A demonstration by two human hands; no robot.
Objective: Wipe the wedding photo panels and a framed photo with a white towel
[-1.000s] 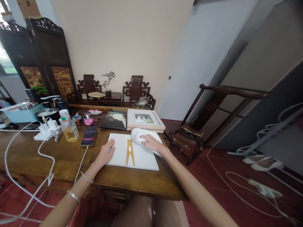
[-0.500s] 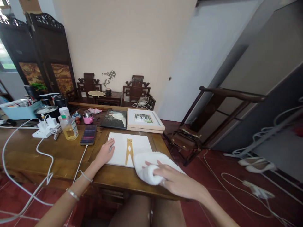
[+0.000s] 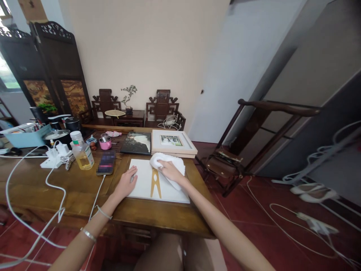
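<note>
A white board with a gold clothespin-shaped figure on it lies flat near the table's front edge. My left hand rests on the board's left edge, holding nothing, its fingers laid out flat. In my right hand is a bunched white towel, pressed onto the upper right of the board. The towel and hand hide that part of the board and touch the top of the gold figure.
Behind the board lie a white picture frame and a dark picture. To the left are a phone on a cable, a bottle of yellow liquid, a pink cup and a power strip. A wooden chair stands right.
My right hand has moved the towel forward and left, from the board's front right corner to its upper part. The front right corner now shows. My left hand stays put.
</note>
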